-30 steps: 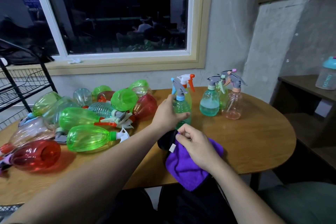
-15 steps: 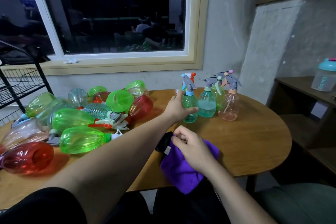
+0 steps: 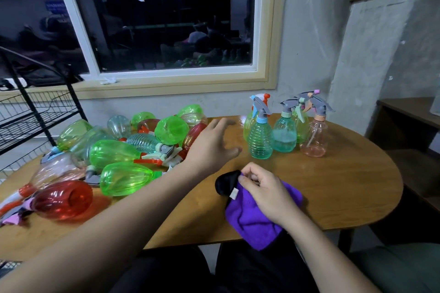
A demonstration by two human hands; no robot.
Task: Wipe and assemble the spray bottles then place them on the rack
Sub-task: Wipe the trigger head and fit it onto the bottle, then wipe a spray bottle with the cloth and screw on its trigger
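Left hand (image 3: 214,147) released, fingers spread, hovering above the counter (image 3: 345,185) and holding nothing. It sits between the pile at 9 o'clock and the upright group at 1 o'clock, just beside the ribbed bottle (image 3: 260,143) but not touching it.

Right hand (image 3: 266,195) is grasping the purple cloth (image 3: 252,221) at 6 o'clock, bunched on the counter's near edge, probably kept ready for wiping the next one.

Upright bottles have their spray heads on and stand together, likely the finished lot parked apart from the rest. The pile lies on its side: green bottle (image 3: 126,178), red bottle (image 3: 63,200), others, with loose spray heads (image 3: 164,152) among them; likely the ones not yet done.

Contents: ribbed bottle looks empty. The teal bottle (image 3: 284,138) is paler in its lower half; liquid or tint, cannot tell. The pink bottle (image 3: 313,138) shows only its dip tube.

Rack (image 3: 35,114) stands at 10 o'clock off the counter; no bottles seen on its wire shelves.
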